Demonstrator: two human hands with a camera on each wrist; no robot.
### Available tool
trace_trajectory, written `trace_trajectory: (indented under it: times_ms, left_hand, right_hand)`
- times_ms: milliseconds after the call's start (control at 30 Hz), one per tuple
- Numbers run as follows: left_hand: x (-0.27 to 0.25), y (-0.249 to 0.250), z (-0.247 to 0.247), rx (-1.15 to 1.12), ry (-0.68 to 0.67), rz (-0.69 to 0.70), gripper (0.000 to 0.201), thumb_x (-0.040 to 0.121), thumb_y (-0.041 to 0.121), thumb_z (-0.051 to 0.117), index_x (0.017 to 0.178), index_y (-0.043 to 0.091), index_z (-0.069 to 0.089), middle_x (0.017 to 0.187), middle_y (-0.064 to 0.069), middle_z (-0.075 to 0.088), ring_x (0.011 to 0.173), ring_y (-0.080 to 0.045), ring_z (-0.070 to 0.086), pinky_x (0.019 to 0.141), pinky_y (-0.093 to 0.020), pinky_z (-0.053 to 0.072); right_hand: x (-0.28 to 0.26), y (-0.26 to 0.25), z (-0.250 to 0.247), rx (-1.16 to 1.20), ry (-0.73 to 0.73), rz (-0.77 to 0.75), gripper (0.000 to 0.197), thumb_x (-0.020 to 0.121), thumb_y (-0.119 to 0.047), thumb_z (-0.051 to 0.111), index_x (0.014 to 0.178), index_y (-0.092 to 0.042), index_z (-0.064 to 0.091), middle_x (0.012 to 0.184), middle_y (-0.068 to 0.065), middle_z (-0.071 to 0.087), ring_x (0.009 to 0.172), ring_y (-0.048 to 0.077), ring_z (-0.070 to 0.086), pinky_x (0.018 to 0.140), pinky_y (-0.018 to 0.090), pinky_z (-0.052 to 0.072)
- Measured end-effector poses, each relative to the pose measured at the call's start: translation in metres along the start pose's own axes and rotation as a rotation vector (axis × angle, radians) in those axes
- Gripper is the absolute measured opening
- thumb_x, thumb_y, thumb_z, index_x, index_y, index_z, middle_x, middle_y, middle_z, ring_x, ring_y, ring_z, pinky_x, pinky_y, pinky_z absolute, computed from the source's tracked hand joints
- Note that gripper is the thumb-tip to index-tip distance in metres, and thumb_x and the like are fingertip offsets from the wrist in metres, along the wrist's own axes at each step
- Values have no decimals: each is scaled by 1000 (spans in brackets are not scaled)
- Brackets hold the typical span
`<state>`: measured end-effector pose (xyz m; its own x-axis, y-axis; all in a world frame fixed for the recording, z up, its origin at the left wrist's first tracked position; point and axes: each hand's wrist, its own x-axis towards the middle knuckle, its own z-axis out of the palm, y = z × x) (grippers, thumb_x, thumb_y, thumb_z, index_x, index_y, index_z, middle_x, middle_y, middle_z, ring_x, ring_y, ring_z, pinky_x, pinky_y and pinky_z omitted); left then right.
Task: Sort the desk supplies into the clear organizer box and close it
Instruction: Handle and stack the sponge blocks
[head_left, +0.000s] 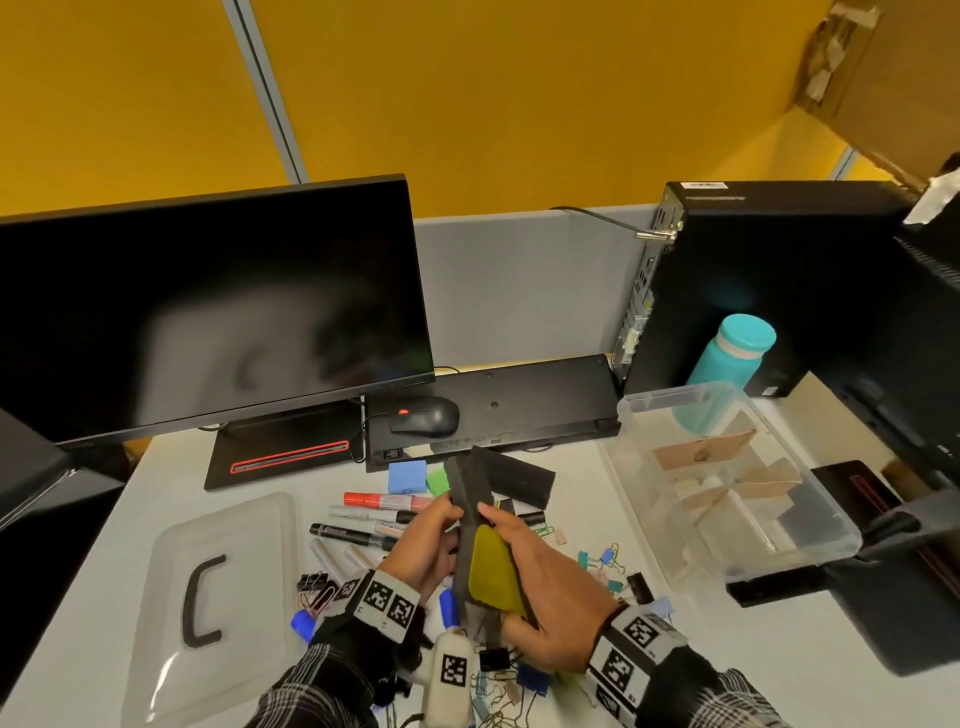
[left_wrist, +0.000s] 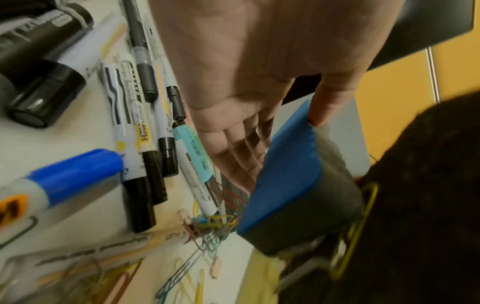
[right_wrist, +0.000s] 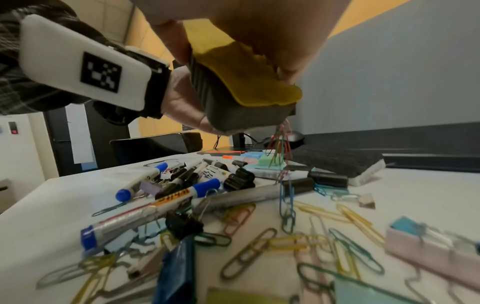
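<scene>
Both hands raised, left hand (head_left: 429, 545), right hand (head_left: 551, 597) gripping erasers (head_left: 470, 519)

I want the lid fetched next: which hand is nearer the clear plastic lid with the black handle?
Left. The left hand is on the lid's side of the held erasers; the right hand is farther off, toward the clear organizer box.

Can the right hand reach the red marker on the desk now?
Probably not yet: the right hand grips the yellow eraser, and the left hand lies between it and the red marker.
</scene>
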<state>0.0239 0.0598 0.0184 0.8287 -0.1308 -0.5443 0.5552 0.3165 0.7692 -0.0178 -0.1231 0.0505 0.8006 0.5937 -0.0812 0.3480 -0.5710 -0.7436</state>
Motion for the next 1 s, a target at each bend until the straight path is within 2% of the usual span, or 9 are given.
trace_trajectory:
  times_ms: [100,200,333,400,533,633,733,867,1000]
  left_hand:
    - [-3,8,-5,-16,42,29,34,93,10,35,117,11,59,109,-17,65,97,-28,64,80,-42,54]
    - [-9,9,-14,11,45,42,34,94,10,33,117,12,58,109,-16,64,102,-29,62,81,-44,54]
    - [-12,4,-20,28,72,32,36,92,10,35,122,7,55,118,-23,60,109,-35,58,83,-46,53]
    - [-13,4,-19,4,69,36,35,87,14,41,117,3,54,112,-22,58,100,-32,59,82,-47,52]
    - [-16,2,-20,-46,72,43,54,68,24,52,117,2,53,112,-22,54,106,-35,52,106,-57,37]
    - [-17,0,-22,-54,58,29,60,68,27,54,124,4,51,118,-25,53,109,-36,52,105,-56,38]
    - [-19,1,-21,-32,55,19,63,68,29,55,125,4,50,115,-23,54,106,-35,54,99,-51,44]
    - [-18,4,-19,5,83,21,44,88,27,45,125,3,48,111,-22,56,102,-33,57,91,-47,47]
    - [-16,8,-18,-12,72,32,28,97,23,34,113,9,51,114,-24,59,97,-32,61,93,-47,46]
  right_hand:
    - [-9,11,3,-35,-51,36,88,79,-42,51,142,-48,-10,115,-9,52,89,7,55,80,25,48]
    - [-16,18,4,-74,-78,69,86,80,-48,48,143,-46,-10,130,-6,50,104,9,56,92,30,48]
    - [-7,12,2,-38,20,64,75,83,-42,49,145,-32,8,136,-8,40,111,4,47,96,22,41]
    - [-1,16,2,1,81,122,72,79,-45,47,142,-31,15,131,-6,40,109,6,46,94,23,42]
    - [6,32,5,-47,125,309,76,63,-61,33,132,-30,29,111,0,41,102,16,43,89,31,43]
    - [7,38,3,-99,93,359,74,64,-62,33,131,-29,32,108,-2,39,100,16,37,83,29,36]
    - [6,40,1,72,112,302,68,71,-59,42,132,-30,34,114,-3,49,102,11,48,88,27,42]
    - [10,44,-5,216,164,269,47,86,-39,55,129,-27,42,116,-5,51,103,4,53,90,23,44]
    - [15,38,-17,426,194,295,49,78,-38,46,126,-30,48,107,-5,55,97,7,56,81,16,40]
